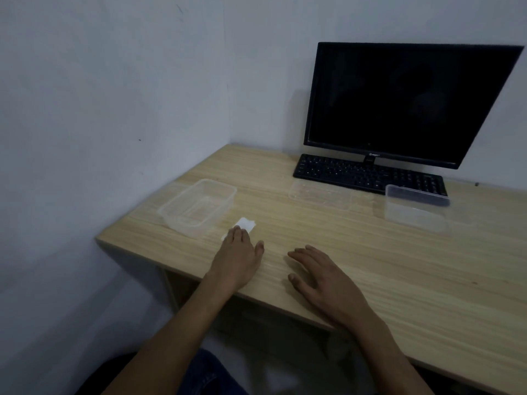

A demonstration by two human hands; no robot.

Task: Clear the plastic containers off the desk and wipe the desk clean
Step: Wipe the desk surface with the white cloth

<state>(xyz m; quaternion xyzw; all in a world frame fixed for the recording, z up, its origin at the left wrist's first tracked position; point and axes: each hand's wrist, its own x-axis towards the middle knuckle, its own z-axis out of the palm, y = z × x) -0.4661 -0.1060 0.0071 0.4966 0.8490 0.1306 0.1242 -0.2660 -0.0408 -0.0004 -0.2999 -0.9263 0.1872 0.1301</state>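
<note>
The left hand (238, 249) presses flat on a tissue (245, 224); the right hand (319, 273) rests open on the tabletop (399, 275). The near tub (196, 208) looks light, thin and flexible, best pinched at its rim.

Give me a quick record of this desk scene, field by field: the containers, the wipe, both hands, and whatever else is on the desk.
containers: open tub at left; flat lid in the middle; second tub at right, before the keyboard
wipe: white tissue beside the open tub
left hand: fingers resting on the tissue
right hand: flat on the desk, holding nothing
other: dark monitor at the back
</note>
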